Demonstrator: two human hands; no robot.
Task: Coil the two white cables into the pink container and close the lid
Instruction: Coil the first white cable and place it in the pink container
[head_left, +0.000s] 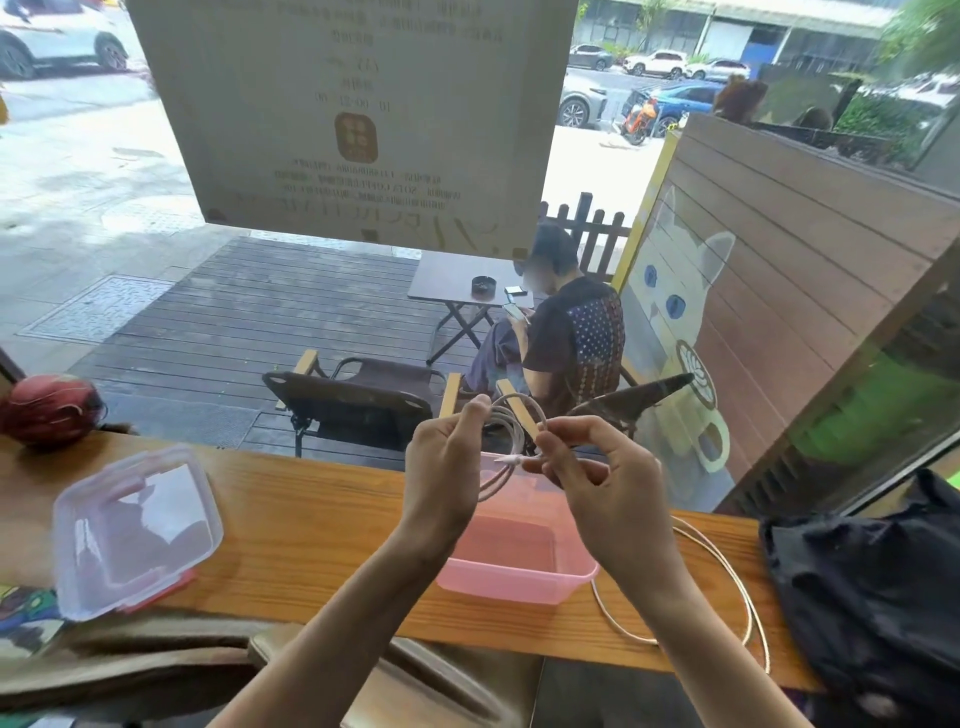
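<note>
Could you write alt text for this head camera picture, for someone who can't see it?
Two hands, left and right, hold a coiled white cable above an open pink container on a wooden counter by a window. A clear lid lies to the left; a second cable lies loose on the right beside a dark bag.

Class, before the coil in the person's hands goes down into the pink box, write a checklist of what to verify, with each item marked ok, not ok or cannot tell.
1. Pink container open and empty: ok.
2. Coiled cable held by both hands, left hand gripping the loops, right hand pinching the plug end: ok.
3. Coil is above the container: ok.
4. Loose end tucked so the coil will not spring open: cannot tell.
5. Second cable coiled: not ok, it lies loose on the counter right of the container.
6. Clear lid within reach, on the counter to the left: ok.
</note>
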